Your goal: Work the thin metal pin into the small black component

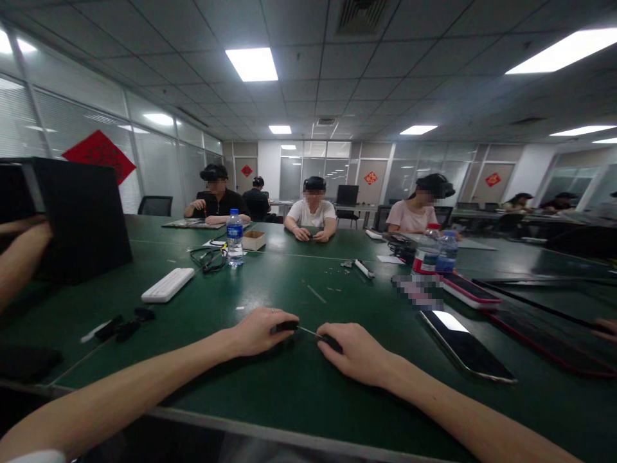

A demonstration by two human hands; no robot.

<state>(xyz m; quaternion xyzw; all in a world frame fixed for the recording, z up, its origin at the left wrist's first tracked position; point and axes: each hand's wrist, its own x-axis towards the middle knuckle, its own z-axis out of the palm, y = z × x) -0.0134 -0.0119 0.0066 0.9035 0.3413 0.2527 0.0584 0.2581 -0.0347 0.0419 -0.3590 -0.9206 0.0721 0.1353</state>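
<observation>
My left hand [263, 329] is closed around a small black object [288, 326], held just above or on the green table; its exact kind does not show. My right hand [354, 350] grips the black handle of what looks like a screwdriver [332, 343]. Its thin metal shaft points left and reaches the black object. Fingers cover much of both things. To the right of my right hand lies a phone [470, 347] with a bright reflection on its screen.
The green table [193, 360] carries a white power bank-like block [168, 285], black pieces [125, 325], a water bottle [234, 238], a small box [253, 240], cables [209, 257] and more bottles [427, 251]. A black case [80, 218] stands left, near another person's arm [24, 254]. Several people sit around.
</observation>
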